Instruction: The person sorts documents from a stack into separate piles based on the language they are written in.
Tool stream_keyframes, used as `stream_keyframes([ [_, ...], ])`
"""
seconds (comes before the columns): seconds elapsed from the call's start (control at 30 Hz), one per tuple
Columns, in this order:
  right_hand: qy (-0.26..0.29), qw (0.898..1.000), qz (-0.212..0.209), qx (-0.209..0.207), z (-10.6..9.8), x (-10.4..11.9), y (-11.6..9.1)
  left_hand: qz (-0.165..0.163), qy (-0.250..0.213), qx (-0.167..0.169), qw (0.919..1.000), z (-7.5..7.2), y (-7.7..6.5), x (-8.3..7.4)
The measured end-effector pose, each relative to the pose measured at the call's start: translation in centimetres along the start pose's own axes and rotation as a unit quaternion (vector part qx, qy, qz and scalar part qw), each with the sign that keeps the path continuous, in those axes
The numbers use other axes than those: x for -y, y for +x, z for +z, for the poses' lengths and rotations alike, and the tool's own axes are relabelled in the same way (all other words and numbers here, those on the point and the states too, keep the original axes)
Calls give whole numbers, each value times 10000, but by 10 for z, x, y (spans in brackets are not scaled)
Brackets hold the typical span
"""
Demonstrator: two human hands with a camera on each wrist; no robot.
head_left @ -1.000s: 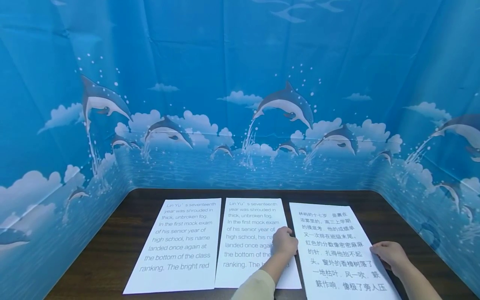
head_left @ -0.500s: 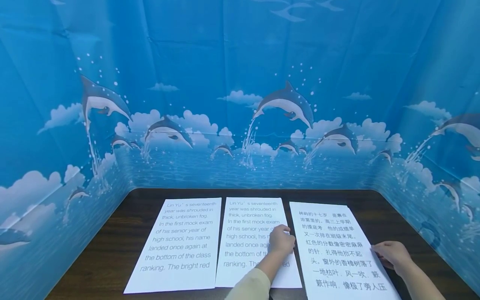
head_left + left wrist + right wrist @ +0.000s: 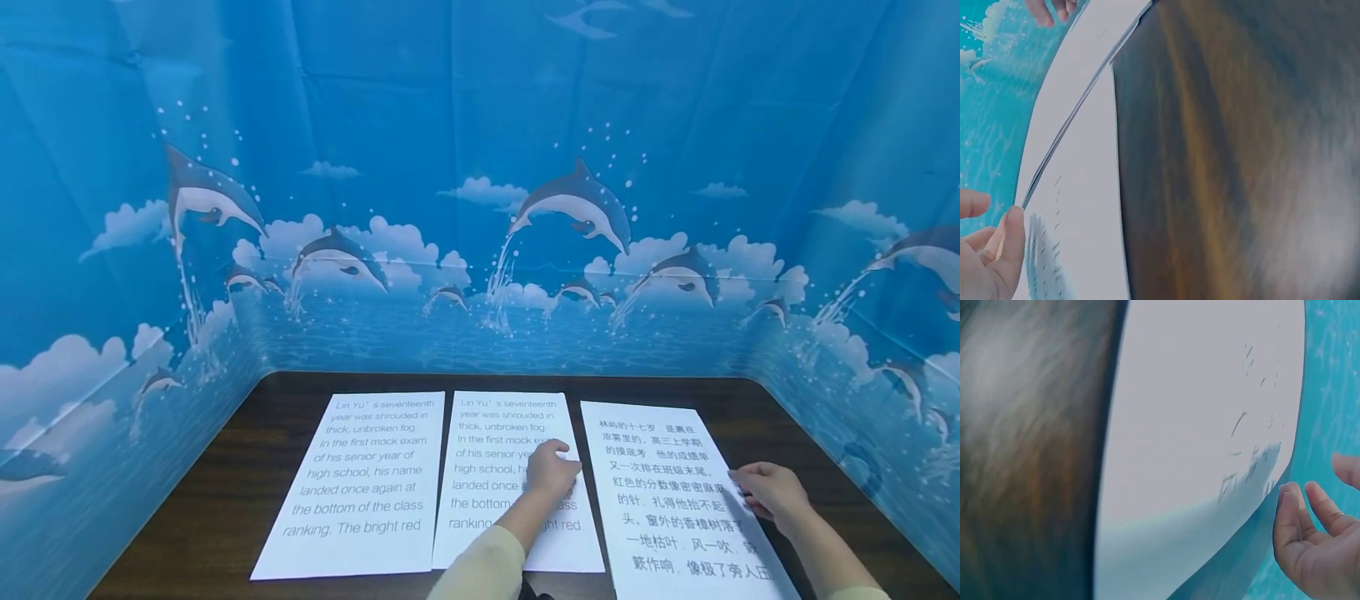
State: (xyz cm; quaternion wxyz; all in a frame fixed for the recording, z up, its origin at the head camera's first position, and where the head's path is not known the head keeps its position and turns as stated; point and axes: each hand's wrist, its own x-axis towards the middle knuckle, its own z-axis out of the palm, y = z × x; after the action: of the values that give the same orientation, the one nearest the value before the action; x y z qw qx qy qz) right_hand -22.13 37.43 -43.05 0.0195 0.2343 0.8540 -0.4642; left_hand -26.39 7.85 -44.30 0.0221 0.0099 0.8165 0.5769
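Chinese-printed page [image 3: 663, 500], long axis pointing away; left hand [image 3: 551, 473] loosely bent, right hand [image 3: 774, 493] at page's edge, grip unclear from here.

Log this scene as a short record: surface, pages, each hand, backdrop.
Surface: dark wooden table
Left page: white, English text
Middle page: white, English text, partly hidden
Right page: white, Chinese text
Left hand: over the middle page's right part, fingers loosely curled, nothing seen in grasp
Right hand: fingertips at the right page's right edge; contact unclear
Backdrop: blue, printed with leaping dolphins and clouds
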Motion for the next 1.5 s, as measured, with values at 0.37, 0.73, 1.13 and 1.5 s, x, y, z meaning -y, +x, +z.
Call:
stream_keyframes([
  [0.37, -70, 9989, -395, 225, 26, 27, -9, 14, 145, -252, 9996, -33, 8, 3],
  [0.73, -252, 9976, -554, 314, 52, 51, -11, -151, 242, -430, 9987, -53, 11, 9],
  [1.13, -181, 9981, -501, 313, 77, 60, -9, -193, 444, -747, 9960, -78, 12, 16],
  [1.5, -214, 9982, -519, 231, 98, 74, -8, -225, 729, -775, 9941, -96, 13, 21],
])
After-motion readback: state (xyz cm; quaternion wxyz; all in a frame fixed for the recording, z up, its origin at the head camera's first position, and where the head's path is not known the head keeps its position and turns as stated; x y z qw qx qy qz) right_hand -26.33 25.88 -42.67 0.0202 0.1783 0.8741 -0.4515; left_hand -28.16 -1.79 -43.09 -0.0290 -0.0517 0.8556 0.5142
